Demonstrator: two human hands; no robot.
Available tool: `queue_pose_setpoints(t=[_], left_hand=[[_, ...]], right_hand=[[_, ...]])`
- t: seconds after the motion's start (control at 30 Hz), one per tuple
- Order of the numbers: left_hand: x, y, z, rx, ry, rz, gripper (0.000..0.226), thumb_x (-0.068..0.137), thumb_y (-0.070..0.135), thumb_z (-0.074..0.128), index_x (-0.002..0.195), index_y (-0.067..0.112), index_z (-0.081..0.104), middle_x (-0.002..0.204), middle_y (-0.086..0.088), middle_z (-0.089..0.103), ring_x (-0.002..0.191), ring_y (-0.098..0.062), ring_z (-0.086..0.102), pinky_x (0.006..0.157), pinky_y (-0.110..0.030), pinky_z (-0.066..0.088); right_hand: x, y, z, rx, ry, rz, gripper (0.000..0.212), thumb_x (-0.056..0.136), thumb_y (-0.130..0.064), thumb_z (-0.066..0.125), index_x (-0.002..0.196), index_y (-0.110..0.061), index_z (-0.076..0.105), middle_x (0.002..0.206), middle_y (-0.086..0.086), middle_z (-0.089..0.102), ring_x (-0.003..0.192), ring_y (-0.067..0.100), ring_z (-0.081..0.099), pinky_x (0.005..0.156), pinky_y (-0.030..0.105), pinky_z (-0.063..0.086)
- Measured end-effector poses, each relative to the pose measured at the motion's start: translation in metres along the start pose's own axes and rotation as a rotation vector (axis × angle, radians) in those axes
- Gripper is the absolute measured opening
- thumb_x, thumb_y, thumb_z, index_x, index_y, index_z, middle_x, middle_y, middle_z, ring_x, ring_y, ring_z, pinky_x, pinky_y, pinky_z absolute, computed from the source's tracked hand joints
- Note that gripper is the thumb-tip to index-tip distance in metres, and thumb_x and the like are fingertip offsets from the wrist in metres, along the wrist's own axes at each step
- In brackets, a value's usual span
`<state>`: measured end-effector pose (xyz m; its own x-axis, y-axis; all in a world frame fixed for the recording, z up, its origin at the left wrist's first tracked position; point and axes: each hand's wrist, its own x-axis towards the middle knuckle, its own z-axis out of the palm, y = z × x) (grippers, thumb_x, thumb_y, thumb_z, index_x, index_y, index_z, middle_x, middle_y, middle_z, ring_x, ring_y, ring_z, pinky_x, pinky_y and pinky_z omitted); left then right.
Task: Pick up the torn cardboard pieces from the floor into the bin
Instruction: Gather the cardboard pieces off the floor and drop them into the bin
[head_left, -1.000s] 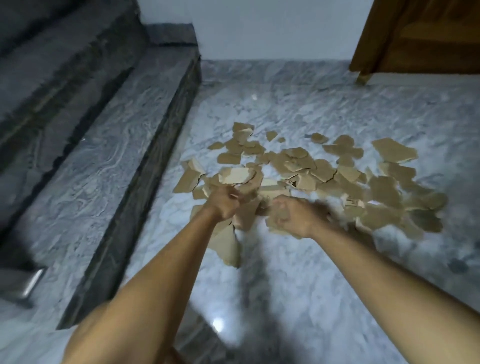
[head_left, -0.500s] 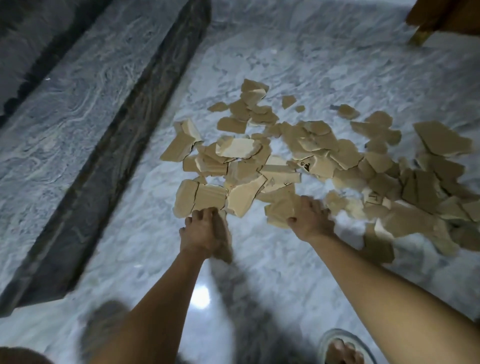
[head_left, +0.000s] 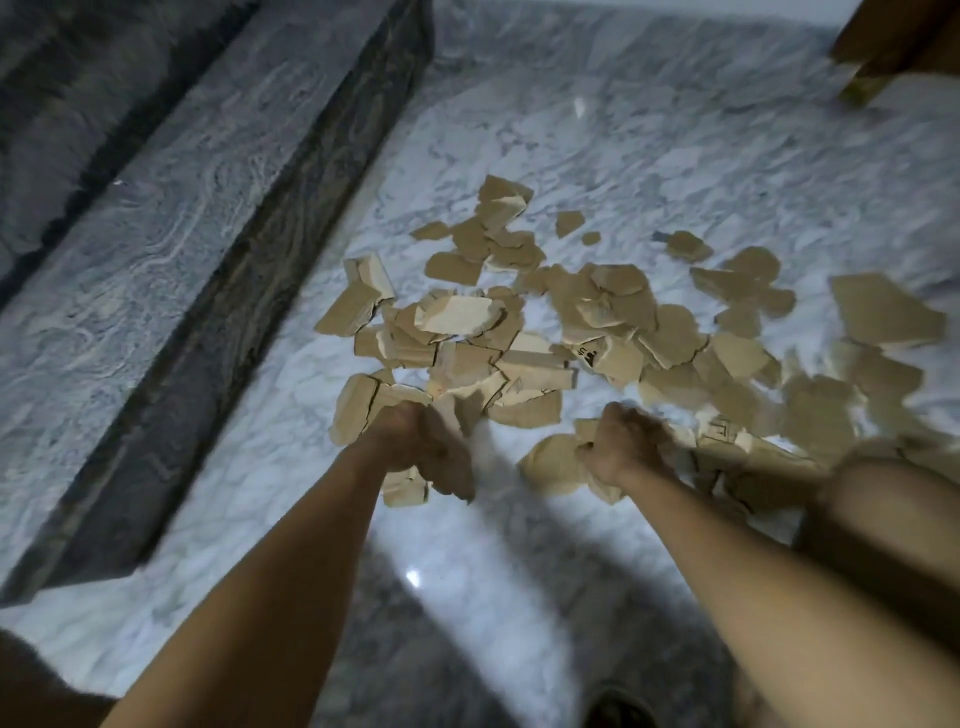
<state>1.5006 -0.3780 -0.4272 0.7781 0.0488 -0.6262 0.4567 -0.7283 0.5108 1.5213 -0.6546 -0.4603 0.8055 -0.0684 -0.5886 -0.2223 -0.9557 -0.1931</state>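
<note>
Both hands clutch torn cardboard pieces (head_left: 524, 332) at the pile's near edge: left hand (head_left: 421, 447), right hand (head_left: 626, 444).

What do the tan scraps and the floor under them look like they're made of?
The tan scraps look like matte brown cardboard: ragged torn edges, paler inner layers, some black print. The floor looks like polished white marble, grey-veined and glossy enough to mirror a light. The step seems a darker grey stone.

Both hands (head_left: 524, 447) clutching cardboard pieces (head_left: 524, 338) on marble floor (head_left: 649, 156)
</note>
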Motion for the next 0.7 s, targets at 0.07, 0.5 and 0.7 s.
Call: queue_pose_setpoints(t=[0.07, 0.5, 0.7], left_hand=[[0.008, 0.015, -0.001, 0.181, -0.01, -0.014, 0.018, 0.085, 0.014, 0.074, 0.097, 0.002, 0.069, 0.089, -0.012, 0.069, 0.082, -0.025, 0.065, 0.073, -0.027, 0.053], [0.045, 0.004, 0.058, 0.342, 0.31, 0.086, 0.067, 0.076, 0.032, 0.078, 0.126, 0.013, 0.037, 0.117, -0.014, 0.056, 0.106, -0.036, 0.059, 0.085, -0.045, 0.05], [0.043, 0.01, 0.005, 0.079, -0.048, 0.106, 0.072, 0.072, 0.036, 0.085, 0.136, 0.02, 0.054, 0.11, -0.007, 0.07, 0.089, -0.018, 0.065, 0.073, -0.029, 0.057]], right_hand=[[0.0, -0.008, -0.02, -0.001, -0.112, -0.071, 0.059, 0.096, -0.04, 0.053, 0.141, -0.006, 0.034, 0.141, 0.021, 0.046, 0.119, 0.039, 0.051, 0.085, 0.039, 0.047], [0.006, -0.004, 0.025, -0.244, -0.084, -0.343, 0.063, 0.076, -0.038, 0.075, 0.126, -0.028, 0.038, 0.136, 0.003, 0.041, 0.122, 0.032, 0.037, 0.102, 0.043, 0.031], [0.006, -0.033, 0.012, -0.116, -0.375, -0.326, 0.027, 0.072, -0.038, 0.08, 0.077, -0.023, 0.058, 0.085, 0.0, 0.063, 0.081, 0.024, 0.065, 0.067, 0.035, 0.055]])
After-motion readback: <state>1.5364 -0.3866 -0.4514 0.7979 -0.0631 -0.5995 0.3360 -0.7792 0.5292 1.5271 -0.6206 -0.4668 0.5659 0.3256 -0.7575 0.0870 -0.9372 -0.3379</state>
